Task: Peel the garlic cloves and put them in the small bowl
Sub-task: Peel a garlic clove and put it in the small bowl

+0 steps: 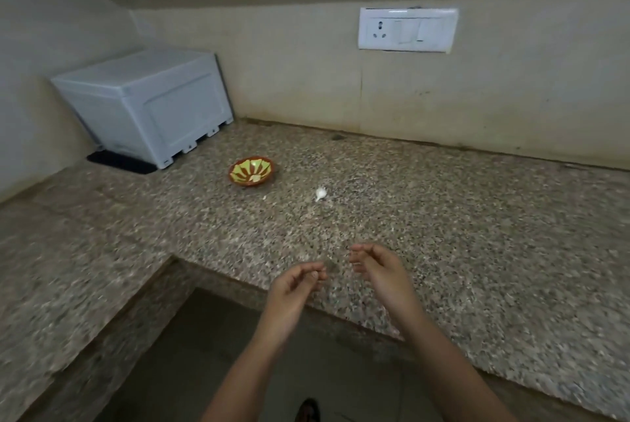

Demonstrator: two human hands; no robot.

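Both hands hover over the front edge of the speckled granite counter (pixel 477 251), close together but not touching. The left hand (pixel 296 288) has its fingers curled, with the fingertips meeting the thumb. It is blurred, so I cannot tell whether it pinches anything. The right hand (pixel 379 272), just beside it and slightly further forward, has loosely curled fingers with nothing visible in them.

Further back on the counter, well apart from both hands and roughly in line with the gap between them, lies a white garlic piece (pixel 320 193). A tiny white scrap (pixel 264 197) lies to its left, near the small bowl (pixel 238 167). The bowl is orange-rimmed with a yellow-green and brown pattern, and stands left of the garlic and beyond the left hand. A pale piece (pixel 255 178) rests inside it, against its near wall.

In the far left corner a white plastic box (pixel 146 104) sits tilted, partly on a black mat (pixel 119 161). On the back wall, up and to the right, is a white socket-and-switch plate (pixel 408 29).
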